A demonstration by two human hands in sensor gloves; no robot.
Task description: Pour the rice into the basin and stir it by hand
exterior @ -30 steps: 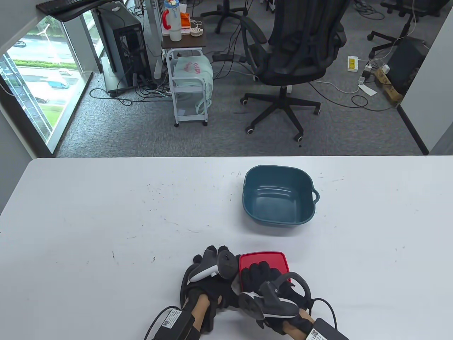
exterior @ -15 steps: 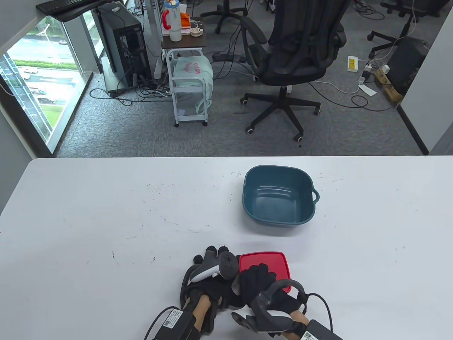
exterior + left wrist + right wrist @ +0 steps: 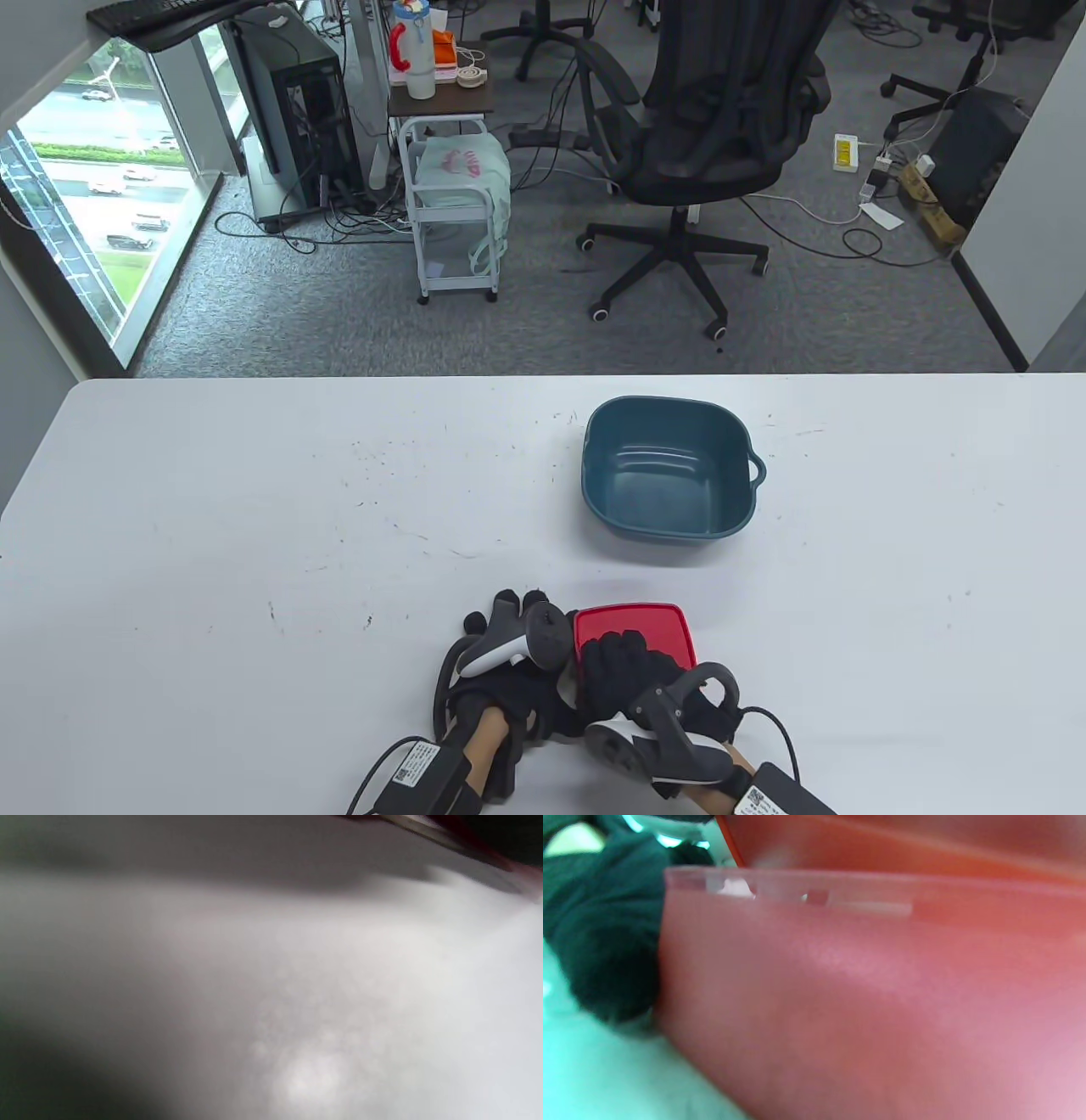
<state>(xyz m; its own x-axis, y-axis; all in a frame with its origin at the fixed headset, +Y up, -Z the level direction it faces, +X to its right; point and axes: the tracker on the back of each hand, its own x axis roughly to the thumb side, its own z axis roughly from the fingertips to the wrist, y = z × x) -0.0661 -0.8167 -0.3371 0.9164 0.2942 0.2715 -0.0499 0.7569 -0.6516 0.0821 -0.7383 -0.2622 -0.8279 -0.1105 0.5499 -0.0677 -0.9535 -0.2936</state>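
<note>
The left wrist view is almost all blur: a pale grey surface (image 3: 322, 1005) with only a dark red sliver at its top right corner. From above, the left hand (image 3: 509, 671) lies against the left side of the red-lidded box (image 3: 645, 624), its tracker covering the knuckles; its fingers (image 3: 507, 604) stand beside the box's left far corner, and whether they curl around the wall cannot be told. The right hand (image 3: 645, 688) sits on the lid's near half, its fingers (image 3: 624, 649) bent over the lid's near edge, hiding that part of the box. The right wrist view, close and soft, shows a translucent pinkish-red wall (image 3: 865, 997) with the lid's rim above it and a dark gloved shape (image 3: 606, 938) at its left; no rice can be made out. The box is squarish with rounded corners, lid up, at the near middle of the surface. The blue-green basin (image 3: 594, 501) stands well apart beyond it, open side up, its small handle pointing right.
</note>
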